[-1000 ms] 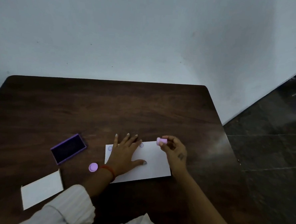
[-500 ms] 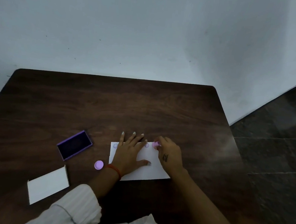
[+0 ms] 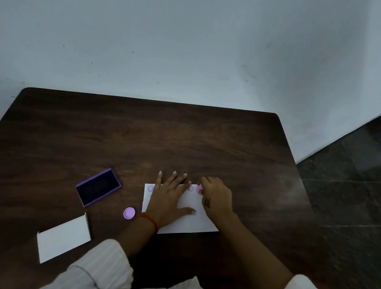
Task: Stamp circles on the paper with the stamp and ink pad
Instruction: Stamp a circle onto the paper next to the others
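Pressing stamp (image 3: 199,188) onto paper (image 3: 189,222), right hand (image 3: 217,197) grips it (left hand (image 3: 168,199) flat, splayed).

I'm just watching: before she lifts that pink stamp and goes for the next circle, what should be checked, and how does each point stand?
1. White paper sheet pinned flat by the left hand: ok.
2. Small pink stamp gripped in the right hand: ok.
3. Stamp face fully down on the paper: cannot tell, fingers hide it.
4. Purple rectangular ink pad open: ok.
5. Blank room on the paper for more circles: ok.
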`<state>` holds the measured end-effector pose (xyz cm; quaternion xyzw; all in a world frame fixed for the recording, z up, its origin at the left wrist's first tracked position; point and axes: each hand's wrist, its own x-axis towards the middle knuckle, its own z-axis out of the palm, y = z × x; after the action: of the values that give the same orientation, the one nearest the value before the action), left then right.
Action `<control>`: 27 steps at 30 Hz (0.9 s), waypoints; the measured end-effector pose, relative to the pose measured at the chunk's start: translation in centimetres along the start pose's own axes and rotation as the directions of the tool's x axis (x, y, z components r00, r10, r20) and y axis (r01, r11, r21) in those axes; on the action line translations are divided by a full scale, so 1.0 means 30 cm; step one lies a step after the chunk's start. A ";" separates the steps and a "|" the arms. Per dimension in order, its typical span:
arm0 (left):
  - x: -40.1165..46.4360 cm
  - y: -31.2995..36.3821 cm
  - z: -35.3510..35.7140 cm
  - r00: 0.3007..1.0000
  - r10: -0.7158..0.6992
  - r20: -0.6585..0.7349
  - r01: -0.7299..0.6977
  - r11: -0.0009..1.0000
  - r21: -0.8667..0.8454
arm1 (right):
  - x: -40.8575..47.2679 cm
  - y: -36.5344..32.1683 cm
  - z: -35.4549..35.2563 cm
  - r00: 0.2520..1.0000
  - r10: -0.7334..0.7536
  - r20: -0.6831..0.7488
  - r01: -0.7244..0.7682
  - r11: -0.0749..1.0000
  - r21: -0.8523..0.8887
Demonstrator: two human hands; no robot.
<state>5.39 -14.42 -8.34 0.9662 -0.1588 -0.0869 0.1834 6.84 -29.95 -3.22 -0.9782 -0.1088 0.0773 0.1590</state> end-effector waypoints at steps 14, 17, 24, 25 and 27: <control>-0.004 -0.001 0.007 1.000 -0.003 -0.027 0.002 1.000 -0.029 | 0.007 0.013 0.019 0.998 -0.063 -0.002 0.063 0.998 -0.004; -0.004 -0.001 0.010 1.000 -0.006 -0.024 0.005 1.000 -0.012 | 0.013 0.021 0.013 0.995 -0.100 0.015 0.100 0.995 -0.012; 0.001 -0.001 0.016 1.000 -0.005 -0.021 0.005 1.000 -0.005 | 0.016 0.031 0.010 0.986 -0.166 0.034 0.168 0.984 -0.059; 0.002 -0.001 0.016 1.000 -0.004 -0.024 0.003 1.000 -0.004 | 0.014 0.031 0.010 0.986 -0.165 0.038 0.167 0.984 -0.059; 0.003 0.000 0.013 1.000 -0.004 -0.026 0.003 1.000 -0.008 | 0.012 0.029 0.003 0.985 -0.169 0.044 0.171 0.983 -0.063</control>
<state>5.38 -14.57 -8.69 0.9669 -0.1543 -0.0751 0.1890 7.32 -30.65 -3.64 -0.9684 -0.1974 0.0787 0.1302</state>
